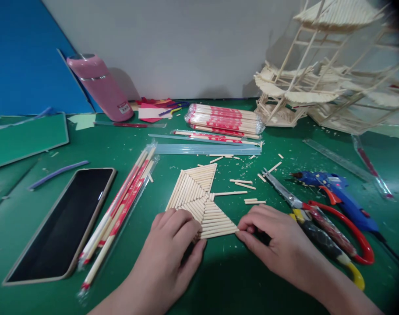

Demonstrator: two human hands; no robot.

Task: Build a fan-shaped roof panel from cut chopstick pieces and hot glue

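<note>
A flat panel of short wooden sticks, laid in triangular sections that meet at a centre, lies on the green table with a gap on its right side. My left hand is closed on the panel's near left edge, fingers on top and thumb at the front. At the panel's right corner, my right hand pinches the tip between thumb and forefinger. One longer stick points right from the centre. Short loose stick pieces lie just beyond my right hand.
Scissors and a blue glue gun lie right. A phone and bagged chopsticks lie left. Behind are glue sticks, a chopstick bundle, a pink bottle and a stick-built tower.
</note>
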